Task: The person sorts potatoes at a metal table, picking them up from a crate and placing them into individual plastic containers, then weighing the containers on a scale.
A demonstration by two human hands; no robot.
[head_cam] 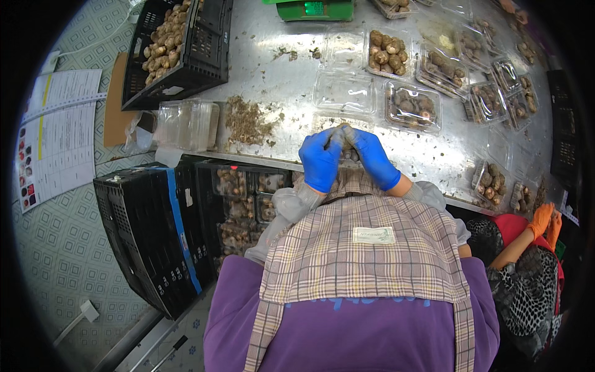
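Note:
Both my hands wear blue gloves with soiled fingertips and meet over the front edge of the metal table. My left hand (320, 156) and my right hand (374, 156) pinch a small brown root vegetable, probably a taro corm (344, 132), mostly hidden by the fingers. Below them, more corms (349, 155) show in what looks like a clear plastic clamshell, its lid (343, 119) partly covered. Just beyond lies an open clear clamshell part (345, 94). To its right sits a lidded clamshell (413, 107) of corms; farther back an open one (388, 53) is heaped with them.
A black crate (179, 69) of corms stands at the back left, near stacked clear clamshells (186, 125) and root scraps (248, 120). Another black crate (144, 232) holds packed boxes at left. A green scale (316, 11) is behind. At right work a co-worker's orange-gloved hands (544, 223).

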